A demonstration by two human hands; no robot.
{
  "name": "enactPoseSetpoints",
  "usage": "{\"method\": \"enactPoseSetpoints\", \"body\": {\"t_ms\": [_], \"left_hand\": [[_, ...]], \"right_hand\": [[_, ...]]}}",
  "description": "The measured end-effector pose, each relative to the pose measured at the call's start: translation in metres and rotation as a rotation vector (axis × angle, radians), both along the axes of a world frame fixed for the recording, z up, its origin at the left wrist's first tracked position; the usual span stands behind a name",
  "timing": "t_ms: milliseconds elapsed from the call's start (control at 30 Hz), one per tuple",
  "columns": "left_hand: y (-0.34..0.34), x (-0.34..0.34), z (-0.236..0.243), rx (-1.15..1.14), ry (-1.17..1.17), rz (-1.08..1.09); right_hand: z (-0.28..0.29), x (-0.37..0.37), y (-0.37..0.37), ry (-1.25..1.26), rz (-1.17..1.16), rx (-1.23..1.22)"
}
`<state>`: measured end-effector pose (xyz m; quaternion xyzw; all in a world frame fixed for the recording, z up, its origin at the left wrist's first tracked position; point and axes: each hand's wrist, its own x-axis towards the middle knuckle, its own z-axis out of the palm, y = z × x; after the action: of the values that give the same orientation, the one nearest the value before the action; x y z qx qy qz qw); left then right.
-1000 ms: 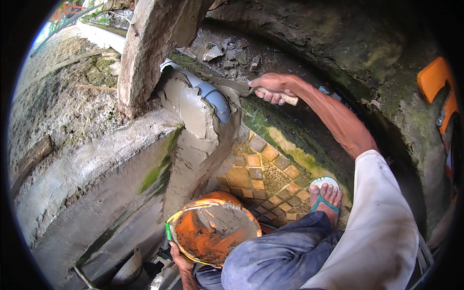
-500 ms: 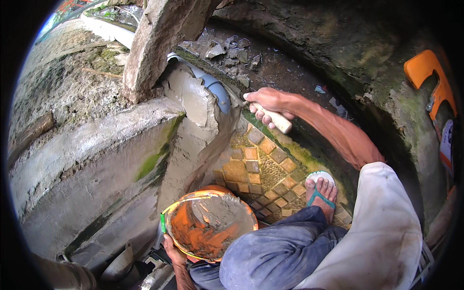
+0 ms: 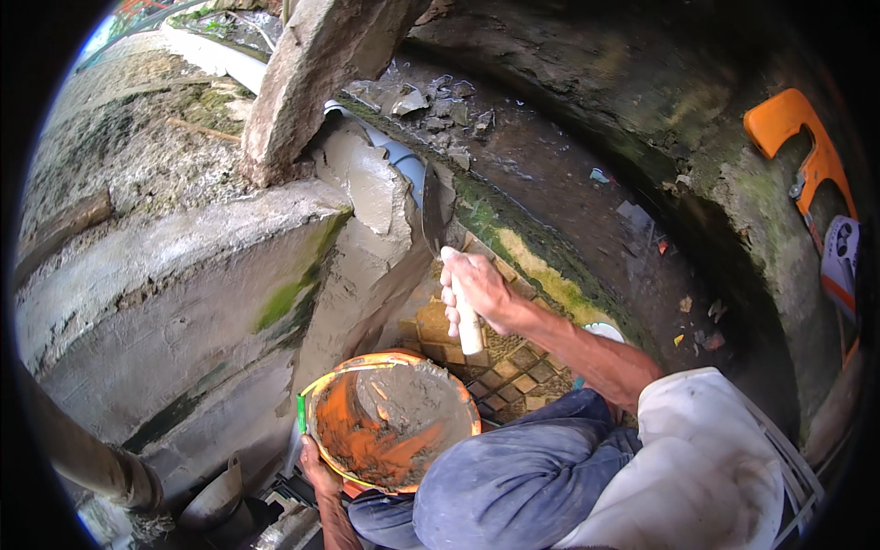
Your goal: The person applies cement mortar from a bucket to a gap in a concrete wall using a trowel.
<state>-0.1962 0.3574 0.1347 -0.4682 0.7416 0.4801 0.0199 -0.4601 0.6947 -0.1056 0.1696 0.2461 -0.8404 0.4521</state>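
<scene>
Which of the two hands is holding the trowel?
The right hand, gripping the trowel by its pale handle; the left hand is at the orange bucket.

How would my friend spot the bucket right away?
Find the big concrete wall on the left, then the blue-trousered knee at the bottom. Between them sits a round bucket with grey, muddy mix inside. Unlike its neighbours, it's orange, with a green piece at the rim.

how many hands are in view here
2. The left hand is against the lower-left side of the orange bucket, and the right hand grips the trowel by its pale handle.
</scene>
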Motion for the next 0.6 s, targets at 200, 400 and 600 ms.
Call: {"method": "enactPoseSetpoints", "body": {"t_ms": [200,400,600], "left_hand": [[-0.001,-0.001,0.004,0.016,-0.023,-0.056],[0.016,-0.019,0.005,0.098,0.004,-0.107],[0.034,-0.040,0.012,-0.153,-0.122,-0.319]], "right_hand": [[0.032,0.033,0.014,0.319,0.166,0.260],[0.056,0.060,0.050,1.284,0.001,0.604],[0.086,0.068,0.063,1.804,0.394,0.675]]}}
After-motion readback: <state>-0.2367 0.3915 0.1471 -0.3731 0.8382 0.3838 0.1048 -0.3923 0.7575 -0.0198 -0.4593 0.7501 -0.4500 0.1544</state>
